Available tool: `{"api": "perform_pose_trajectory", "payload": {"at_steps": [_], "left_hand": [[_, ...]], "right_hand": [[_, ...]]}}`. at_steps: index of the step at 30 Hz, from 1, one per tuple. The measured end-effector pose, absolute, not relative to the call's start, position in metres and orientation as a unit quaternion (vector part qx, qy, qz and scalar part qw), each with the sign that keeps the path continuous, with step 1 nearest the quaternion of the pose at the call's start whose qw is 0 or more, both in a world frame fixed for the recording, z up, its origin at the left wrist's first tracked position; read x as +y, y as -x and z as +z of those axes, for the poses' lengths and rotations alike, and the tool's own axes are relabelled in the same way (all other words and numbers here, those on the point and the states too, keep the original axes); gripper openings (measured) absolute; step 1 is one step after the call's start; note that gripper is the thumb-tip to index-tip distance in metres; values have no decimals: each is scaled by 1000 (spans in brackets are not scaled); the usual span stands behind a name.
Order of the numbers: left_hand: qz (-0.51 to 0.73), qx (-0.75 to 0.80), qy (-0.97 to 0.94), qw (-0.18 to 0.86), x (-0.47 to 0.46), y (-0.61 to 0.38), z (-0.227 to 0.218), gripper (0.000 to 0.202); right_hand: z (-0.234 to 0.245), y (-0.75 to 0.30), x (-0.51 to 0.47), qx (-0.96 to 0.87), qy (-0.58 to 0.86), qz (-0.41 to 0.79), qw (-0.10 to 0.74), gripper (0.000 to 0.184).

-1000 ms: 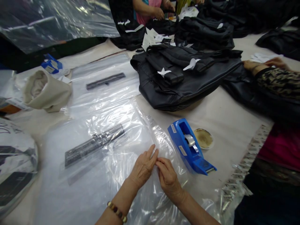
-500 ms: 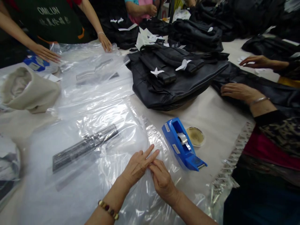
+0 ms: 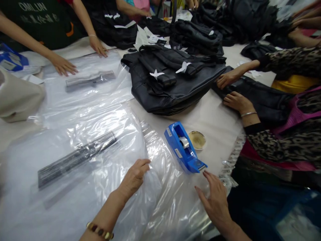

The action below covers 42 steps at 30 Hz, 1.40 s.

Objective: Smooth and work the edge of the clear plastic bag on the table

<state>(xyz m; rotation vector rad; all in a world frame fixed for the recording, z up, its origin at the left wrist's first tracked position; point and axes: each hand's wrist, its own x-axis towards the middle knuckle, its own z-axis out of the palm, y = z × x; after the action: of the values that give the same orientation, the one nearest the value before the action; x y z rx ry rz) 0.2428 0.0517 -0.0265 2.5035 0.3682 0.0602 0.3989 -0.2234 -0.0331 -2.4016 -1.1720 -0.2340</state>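
A clear plastic bag (image 3: 82,187) with a printed black block lies flat in front of me. Its right edge is pinched by my left hand (image 3: 134,175), which wears a beaded bracelet. My right hand (image 3: 215,199) is open, thumb and fingers apart, with the fingertips beside the cutter end of a blue tape dispenser (image 3: 179,147). A roll of clear tape sits in the dispenser. Whether a strip of tape touches my fingers cannot be made out. More clear plastic (image 3: 173,197) lies beneath and to the right of the bag.
Past the dispenser sit a small round dish (image 3: 197,140) and a black bag (image 3: 175,90) with white paper ties. Across the table, a co-worker's hands (image 3: 62,64) press another plastic bag. On the right, another person's hands (image 3: 238,102) handle black material. A beige cloth item (image 3: 20,97) lies left.
My right hand has left my left hand and moved right to the dispenser's cutter, opening. My left hand has closed on the bag's edge. The far co-worker's hand moved onto their plastic.
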Motion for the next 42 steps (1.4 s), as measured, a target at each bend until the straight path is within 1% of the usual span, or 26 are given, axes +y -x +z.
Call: {"api": "perform_pose_trajectory", "payload": {"at_steps": [1, 3, 4, 8, 11, 13, 15, 18, 20, 24, 28, 36, 39, 42], "left_hand": [[34, 143, -939, 311, 51, -241, -27, 39], [52, 151, -934, 321, 50, -240, -30, 40], [55, 152, -933, 321, 49, -240, -31, 41], [53, 153, -937, 308, 48, -241, -37, 45], [49, 150, -941, 300, 47, -241, -40, 43], [43, 152, -941, 299, 45, -240, -41, 41], [43, 159, -942, 294, 42, -240, -42, 38], [55, 175, -943, 277, 39, -238, -45, 38], [57, 183, -944, 268, 37, -238, -46, 39], [48, 190, -945, 262, 35, -239, -47, 38], [42, 201, -940, 274, 33, -240, -46, 37], [29, 212, -926, 312, 33, -240, -47, 37], [41, 219, -927, 303, 30, -241, -42, 36], [57, 227, -931, 280, 25, -241, -40, 35]], "right_hand": [[-33, -406, -227, -413, 882, -81, 211, 40], [-30, -411, -226, -423, 882, -51, 201, 30], [-26, -407, -224, -439, 873, -33, 211, 25], [-4, -364, -202, -506, 808, 17, 303, 17], [9, -323, -185, -529, 772, 16, 350, 20], [12, -306, -178, -541, 759, 3, 363, 24], [13, -300, -177, -544, 755, -4, 367, 24], [15, -306, -186, -501, 774, 11, 386, 16], [17, -317, -196, -450, 791, 47, 411, 12], [21, -342, -214, -334, 822, 120, 444, 19], [26, -365, -222, -265, 842, 159, 443, 29], [24, -387, -222, -260, 872, 147, 388, 39], [17, -394, -230, -267, 877, 152, 370, 39], [-4, -405, -243, -294, 871, 161, 358, 36]]}}
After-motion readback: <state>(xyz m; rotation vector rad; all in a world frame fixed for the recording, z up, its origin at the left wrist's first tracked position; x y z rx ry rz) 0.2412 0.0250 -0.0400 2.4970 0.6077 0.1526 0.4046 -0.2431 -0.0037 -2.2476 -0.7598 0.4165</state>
